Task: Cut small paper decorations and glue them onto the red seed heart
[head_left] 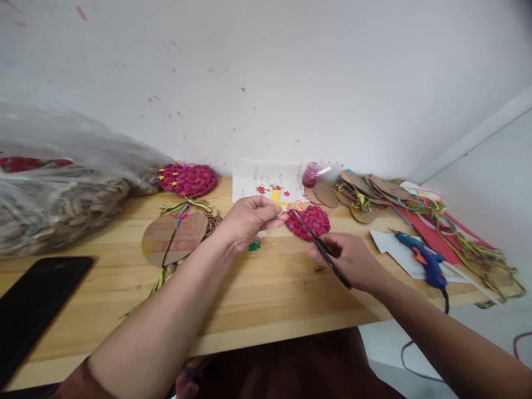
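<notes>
My left hand is closed in a pinch on a small yellow piece right at the left edge of a round red beaded disc lying on the wooden table. My right hand grips dark scissors, whose blades reach up and left over the disc toward the yellow piece.
A clear bag of dried husks fills the left. A black phone lies at the front left, a cardboard disc and finished red disc behind. White paper with stars, cardboard cut-outs, and a blue glue gun lie right.
</notes>
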Demonstrator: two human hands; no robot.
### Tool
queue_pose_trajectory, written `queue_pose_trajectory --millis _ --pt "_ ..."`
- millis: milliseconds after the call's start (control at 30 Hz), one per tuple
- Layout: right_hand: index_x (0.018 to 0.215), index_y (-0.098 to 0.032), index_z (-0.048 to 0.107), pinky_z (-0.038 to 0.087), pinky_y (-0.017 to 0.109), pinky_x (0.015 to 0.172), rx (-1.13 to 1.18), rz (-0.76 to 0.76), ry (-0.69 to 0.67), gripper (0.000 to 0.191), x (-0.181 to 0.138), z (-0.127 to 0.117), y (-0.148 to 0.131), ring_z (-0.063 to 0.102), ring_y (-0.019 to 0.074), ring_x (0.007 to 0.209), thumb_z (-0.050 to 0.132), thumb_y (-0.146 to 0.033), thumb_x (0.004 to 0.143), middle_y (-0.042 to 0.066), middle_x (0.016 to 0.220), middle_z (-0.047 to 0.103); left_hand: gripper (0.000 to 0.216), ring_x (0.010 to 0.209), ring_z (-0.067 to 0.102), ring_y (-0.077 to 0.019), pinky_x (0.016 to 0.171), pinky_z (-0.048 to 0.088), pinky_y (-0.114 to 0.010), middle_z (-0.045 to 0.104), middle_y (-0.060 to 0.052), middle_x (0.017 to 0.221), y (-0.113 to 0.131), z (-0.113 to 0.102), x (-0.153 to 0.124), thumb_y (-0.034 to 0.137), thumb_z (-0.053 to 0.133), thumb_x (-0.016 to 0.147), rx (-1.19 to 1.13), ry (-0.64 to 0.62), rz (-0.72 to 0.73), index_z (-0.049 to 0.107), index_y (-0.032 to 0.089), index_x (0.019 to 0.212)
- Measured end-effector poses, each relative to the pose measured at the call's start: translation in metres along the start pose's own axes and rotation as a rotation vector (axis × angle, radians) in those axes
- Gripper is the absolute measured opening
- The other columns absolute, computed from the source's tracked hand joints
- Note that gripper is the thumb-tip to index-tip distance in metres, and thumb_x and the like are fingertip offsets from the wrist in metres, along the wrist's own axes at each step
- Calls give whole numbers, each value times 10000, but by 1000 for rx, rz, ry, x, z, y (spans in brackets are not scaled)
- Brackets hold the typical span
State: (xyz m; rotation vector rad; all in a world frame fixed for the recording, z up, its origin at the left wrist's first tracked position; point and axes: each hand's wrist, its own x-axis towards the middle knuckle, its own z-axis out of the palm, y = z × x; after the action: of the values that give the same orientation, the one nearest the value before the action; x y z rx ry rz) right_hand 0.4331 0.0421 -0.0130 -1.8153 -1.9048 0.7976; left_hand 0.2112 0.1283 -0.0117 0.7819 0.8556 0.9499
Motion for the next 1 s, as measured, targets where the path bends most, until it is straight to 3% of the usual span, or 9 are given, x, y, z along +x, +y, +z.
queue_pose_trajectory --millis 100,233,367,533,767,1000 --pt "696 -186 582 317 248 497 75 -8 -3 335 -1 -7 0 437 128 546 681 -497 771 -26 594 503 144 666 707 -121 680 577 -205 731 -80 728 3 0 -2 50 730 745 32 -18 -30 624 123 681" --pt "733 -186 597 370 251 507 246 -2 -14 344 5 -19 -13 497 132 528 616 -514 839 -19 557 548 113 626 704 -127 646 581 -206 734 -94 701 3 0 -7 56 717 744 147 -134 -120 653 121 678" --pt "761 -174 637 407 244 527 277 -113 -94 260 18 -26 -30 551 130 550 625 -415 858 -11 565 586 67 615 707 -134 601 575 -195 736 -103 691 3 0 -10 68 739 715 267 -231 -177 688 110 703" --pt "846 -170 664 422 224 502 309 -87 -189 240 28 -22 -39 557 109 525 671 -407 809 -30 599 583 100 633 712 -148 590 573 -206 737 -107 688 7 0 -14 97 772 675 364 -303 -166 677 124 660" --pt "766 -166 659 416 201 482 220 -85 -205 233 33 -17 -39 550 98 505 696 -397 765 -36 561 576 66 623 702 -148 598 570 -223 733 -95 675 6 0 -14 84 726 687 478 -349 -146 682 133 678" --pt "755 -155 637 381 210 437 310 -30 -216 122 31 -12 -43 514 97 456 711 -244 719 -36 528 570 100 596 659 -91 596 533 -183 714 -32 653 6 0 -13 41 694 696 537 -395 -161 647 129 700"
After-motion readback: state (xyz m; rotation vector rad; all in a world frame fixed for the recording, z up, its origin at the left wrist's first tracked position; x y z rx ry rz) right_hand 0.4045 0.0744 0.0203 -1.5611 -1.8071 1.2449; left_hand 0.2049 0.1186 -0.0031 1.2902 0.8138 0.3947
